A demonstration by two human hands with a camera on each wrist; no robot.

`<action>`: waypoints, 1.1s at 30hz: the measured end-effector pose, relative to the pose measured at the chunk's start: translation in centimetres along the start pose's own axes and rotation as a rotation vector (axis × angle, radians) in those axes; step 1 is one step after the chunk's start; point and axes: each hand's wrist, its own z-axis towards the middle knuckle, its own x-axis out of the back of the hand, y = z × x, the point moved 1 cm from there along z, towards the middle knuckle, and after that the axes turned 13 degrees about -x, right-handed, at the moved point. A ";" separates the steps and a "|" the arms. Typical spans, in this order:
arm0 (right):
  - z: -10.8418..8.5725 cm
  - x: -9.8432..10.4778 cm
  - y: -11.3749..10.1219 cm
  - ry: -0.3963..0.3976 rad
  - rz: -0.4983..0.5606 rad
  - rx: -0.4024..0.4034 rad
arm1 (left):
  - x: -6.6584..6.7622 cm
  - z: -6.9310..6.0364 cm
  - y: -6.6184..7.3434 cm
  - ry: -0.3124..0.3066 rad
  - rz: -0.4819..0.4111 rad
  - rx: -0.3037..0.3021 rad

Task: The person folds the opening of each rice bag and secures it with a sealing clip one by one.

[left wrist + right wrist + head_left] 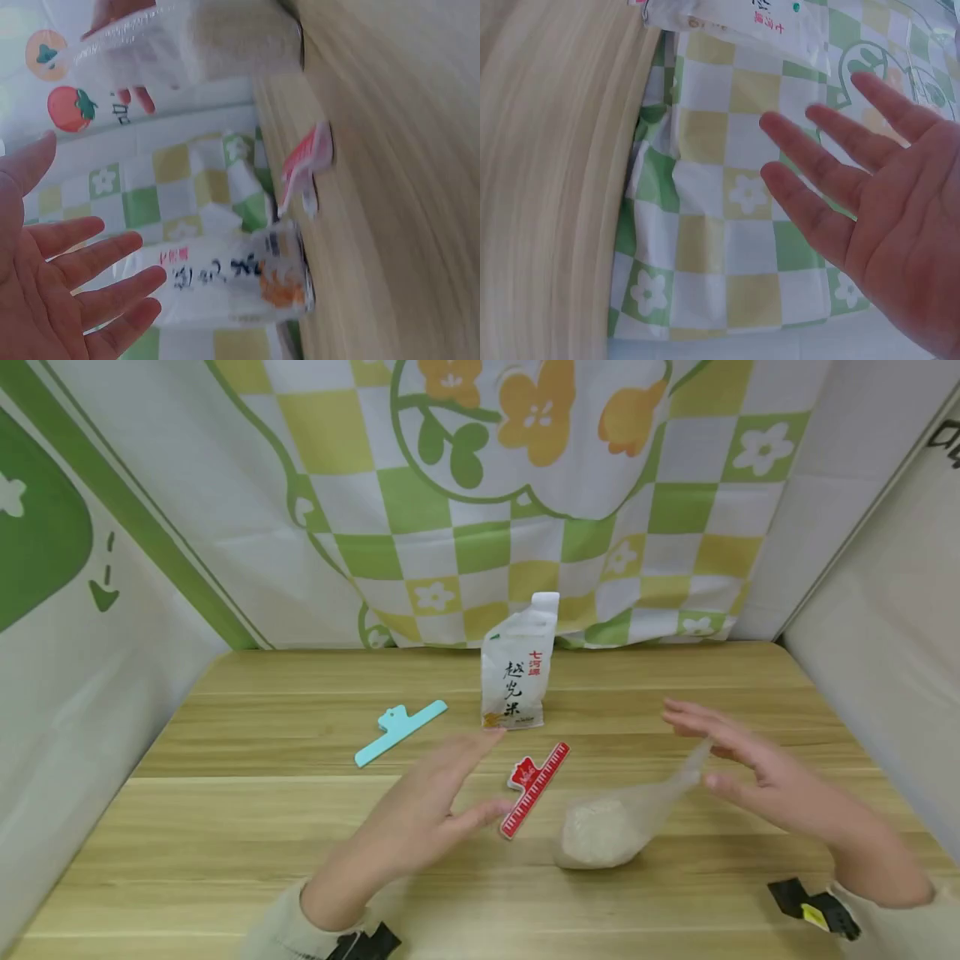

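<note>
"What is that bag made of?"

"The clear bag (603, 835) is thin, filmy plastic. Its plump, rounded bottom, packed with pale grains, rests on the table (225, 843), and its slack neck slants up to the right hand (765, 768)."

"Is that hand gripping it?"

"Its fingers are extended and parted, and the right wrist view shows a bare palm. Whether the bag's tip brushes the thumb, I can't tell."

"And the left hand (416, 810)?"

"Fingers straight and spread, thumb held well away from them, nothing in its grasp. It's near the red clip (534, 792) (a long flat bar with white piano-key marks and a crown-like tab); from the head view I can't tell if the thumb touches it."

"What else is there?"

"A light-blue clip (401, 731), smooth, with a straight bar and a rounded tab, lies left of the white packet (517, 681). That one stands upright, creased, with black and red characters down its front and a narrow top folded to a flat, leaning strip."

"And behind?"

"A softly wrinkled cloth (420, 510), checked in green, yellow and white. The tabletop has streaky wood grain and rounded far corners."
</note>
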 end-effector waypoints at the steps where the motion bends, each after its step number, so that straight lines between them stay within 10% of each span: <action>1: 0.0 -0.3 0.0 -0.020 0.004 -0.004 | -0.3 0.2 0.2 -0.015 -0.044 0.006; 10: 0.3 -2.5 0.0 -0.128 0.021 0.017 | -2.8 1.8 1.0 -0.103 -0.271 0.035; 19: 1.0 -4.1 -0.2 -0.217 0.085 0.046 | -4.5 2.5 1.5 -0.277 -0.230 0.029; 33: 1.2 -5.2 -0.4 -0.253 0.054 0.006 | -6.6 3.1 1.6 -0.310 -0.308 0.031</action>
